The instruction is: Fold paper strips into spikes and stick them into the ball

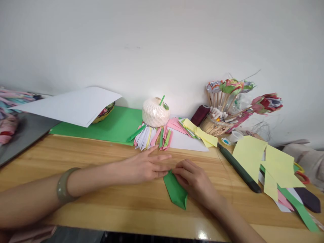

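A folded strip of green paper (pixel 176 191) lies on the wooden table (pixel 106 158) near its front edge. My left hand (pixel 145 165) rests flat on the table with fingers stretched out, its fingertips pressing the strip's upper end. My right hand (pixel 193 180) lies over the strip's right edge, fingers curled and pinching the same upper tip. A grey-green bangle (pixel 63 185) sits on my left wrist.
Behind my hands are a fan of folded paper pieces (pixel 153 136), a white netted ball (pixel 155 112), a green sheet (pixel 115 125) and a white sheet (pixel 73 104). A black cutter (pixel 239 167), yellow papers (pixel 265 160) and a basket of paper flowers (pixel 222 114) stand right.
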{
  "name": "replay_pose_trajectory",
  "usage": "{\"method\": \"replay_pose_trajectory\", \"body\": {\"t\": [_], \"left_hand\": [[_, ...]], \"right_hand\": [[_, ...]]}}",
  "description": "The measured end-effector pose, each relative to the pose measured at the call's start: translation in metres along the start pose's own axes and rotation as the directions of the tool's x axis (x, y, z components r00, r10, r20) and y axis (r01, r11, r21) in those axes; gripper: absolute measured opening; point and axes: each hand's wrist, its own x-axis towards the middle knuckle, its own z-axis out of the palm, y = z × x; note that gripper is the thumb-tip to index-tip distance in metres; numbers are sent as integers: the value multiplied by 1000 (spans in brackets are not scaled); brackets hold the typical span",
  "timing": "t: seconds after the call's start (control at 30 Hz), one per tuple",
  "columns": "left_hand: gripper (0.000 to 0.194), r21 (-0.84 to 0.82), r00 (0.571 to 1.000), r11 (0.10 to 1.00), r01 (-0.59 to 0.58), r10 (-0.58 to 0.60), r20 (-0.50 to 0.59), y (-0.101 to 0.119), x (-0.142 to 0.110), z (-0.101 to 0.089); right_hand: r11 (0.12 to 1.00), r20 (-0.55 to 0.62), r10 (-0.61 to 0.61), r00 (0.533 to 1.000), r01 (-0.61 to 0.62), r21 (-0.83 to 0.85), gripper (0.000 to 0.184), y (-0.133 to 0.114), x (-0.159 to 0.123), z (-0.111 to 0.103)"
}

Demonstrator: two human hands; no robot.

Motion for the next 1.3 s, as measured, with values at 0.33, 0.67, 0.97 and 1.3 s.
{"method": "replay_pose_trajectory", "body": {"t": [0.33, 0.67, 0.97, 1.3], "left_hand": [[29, -89, 999, 995, -38, 41, 32, -5, 0, 5], [27, -154, 998, 987, -42, 48, 36, -7, 2, 3], [27, 49, 999, 998, -43, 43, 10, 2, 1, 5], [24, 182, 968, 981, 73, -26, -250, 22, 7, 8]], "right_hand": [[997, 100, -81, 992, 83, -9, 21, -2, 9, -9], [994, 135, 40, 990, -53, 97, 28, -1, 4, -16], [980, 266, -99, 959, 141, -143, 24, 7, -11, -41], [992, 36, 127, 991, -127, 3, 25, -9, -40, -32]]}}
